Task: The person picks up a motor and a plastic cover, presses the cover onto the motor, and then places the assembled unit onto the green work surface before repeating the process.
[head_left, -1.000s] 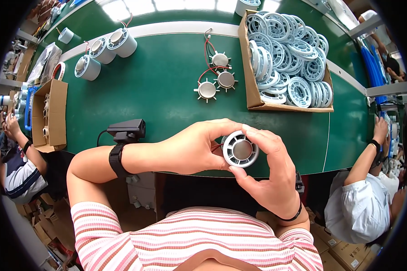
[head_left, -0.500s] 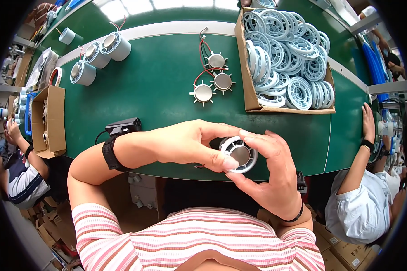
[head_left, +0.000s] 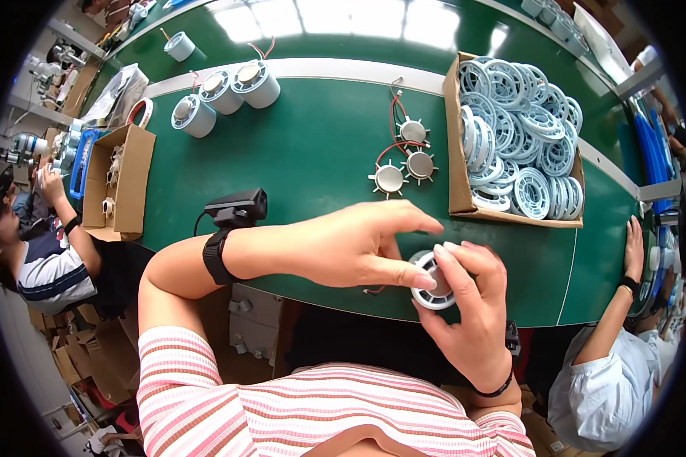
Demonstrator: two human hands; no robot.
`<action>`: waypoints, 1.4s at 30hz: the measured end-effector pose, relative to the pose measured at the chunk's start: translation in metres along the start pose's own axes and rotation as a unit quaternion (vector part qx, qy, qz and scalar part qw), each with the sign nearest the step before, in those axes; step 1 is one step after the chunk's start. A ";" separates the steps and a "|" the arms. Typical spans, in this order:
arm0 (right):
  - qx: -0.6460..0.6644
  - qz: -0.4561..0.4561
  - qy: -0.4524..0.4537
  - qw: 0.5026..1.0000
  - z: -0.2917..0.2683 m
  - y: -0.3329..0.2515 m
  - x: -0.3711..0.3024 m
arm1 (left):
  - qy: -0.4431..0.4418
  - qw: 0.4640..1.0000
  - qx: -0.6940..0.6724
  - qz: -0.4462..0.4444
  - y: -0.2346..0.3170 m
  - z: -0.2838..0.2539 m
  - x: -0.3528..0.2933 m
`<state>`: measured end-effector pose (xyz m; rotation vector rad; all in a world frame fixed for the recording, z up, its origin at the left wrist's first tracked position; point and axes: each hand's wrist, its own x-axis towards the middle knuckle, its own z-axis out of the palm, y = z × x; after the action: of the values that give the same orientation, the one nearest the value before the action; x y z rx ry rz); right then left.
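A round white spoked motor housing (head_left: 433, 302), with a silver motor disc in its middle, is held above the table's near edge. The fingers and thumb of my right hand (head_left: 469, 308) are closed around its right side, covering part of it. My left hand (head_left: 362, 247) reaches over from the left, its thumb resting on the housing's face. Its index finger is stretched out, lifted off the rim. A short reddish wire end shows below the left hand. Beyond the hands lie three silver disc motors with radiating spokes (head_left: 389, 180) and red leads.
A cardboard box (head_left: 517, 217) full of pale blue rings stands at the right. Pale blue cylinders (head_left: 196, 120) with motors stand at the back left, near a smaller box (head_left: 145, 183). A black device (head_left: 236, 207) sits by my left forearm. Co-workers sit on both sides.
My left index finger has come off the housing's rim and now stands apart from it, the thumb still touching. The view has shifted, so the table's things appear lower and further right.
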<state>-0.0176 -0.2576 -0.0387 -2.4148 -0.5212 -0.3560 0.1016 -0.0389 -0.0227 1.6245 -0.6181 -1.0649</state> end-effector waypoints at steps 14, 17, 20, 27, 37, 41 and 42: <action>-0.271 0.168 0.111 0.941 -0.090 0.068 -0.008 | 0.402 0.715 0.572 -0.001 -0.028 -0.154 -0.049; -0.293 0.119 0.148 0.937 -0.093 0.070 0.018 | 0.377 0.778 0.502 0.004 -0.011 -0.130 -0.041; -0.273 0.032 0.113 0.955 -0.089 0.084 0.048 | 0.328 0.839 0.434 -0.007 0.007 -0.082 -0.034; -0.187 0.021 -0.024 0.982 -0.071 0.104 0.078 | 0.222 0.735 0.641 -0.008 0.034 -0.004 -0.046; -0.059 -0.067 0.186 0.979 -0.067 0.036 0.037 | 0.160 0.787 0.582 0.124 0.022 0.024 -0.028; -0.025 -0.066 0.127 0.989 -0.035 0.027 -0.004 | 0.137 0.841 0.513 0.104 0.014 0.016 -0.017; -0.004 -0.053 0.088 0.995 -0.028 0.031 -0.015 | 0.134 0.854 0.493 0.097 0.012 0.015 -0.015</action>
<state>-0.0204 -0.3013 -0.0392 -2.3410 -0.5687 -0.6123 0.0826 -0.0380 -0.0070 2.4524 -1.2228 -0.3121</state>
